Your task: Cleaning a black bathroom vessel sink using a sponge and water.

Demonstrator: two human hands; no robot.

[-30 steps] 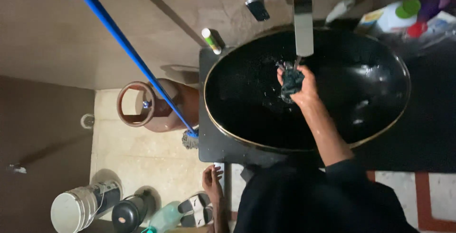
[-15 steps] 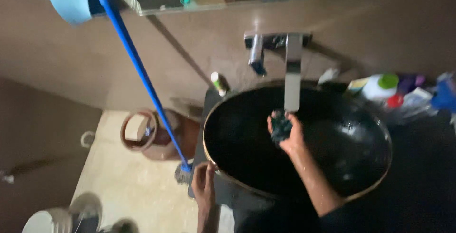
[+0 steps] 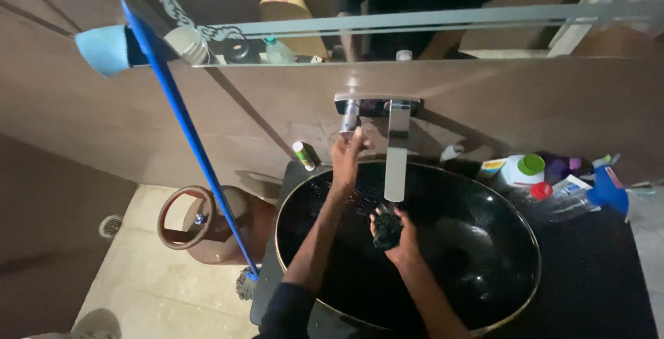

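Note:
My right hand is closed around a dark wet scrubber, held over the black oval basin just under the flat metal spout. My left hand reaches up over the basin's back rim and touches the metal tap handle on the wall. Its fingers wrap the lower end of the handle. My left forearm crosses the left half of the basin.
A blue mop handle leans from upper left down to the floor beside a brown gas cylinder. Bottles and a spray bottle crowd the dark counter at right, with a white green-capped bottle. A mirror runs above.
My left hand rose from the counter's front edge up to the tap handle. The view tilted upward, bringing the mirror in. My right hand kept the scrubber under the spout.

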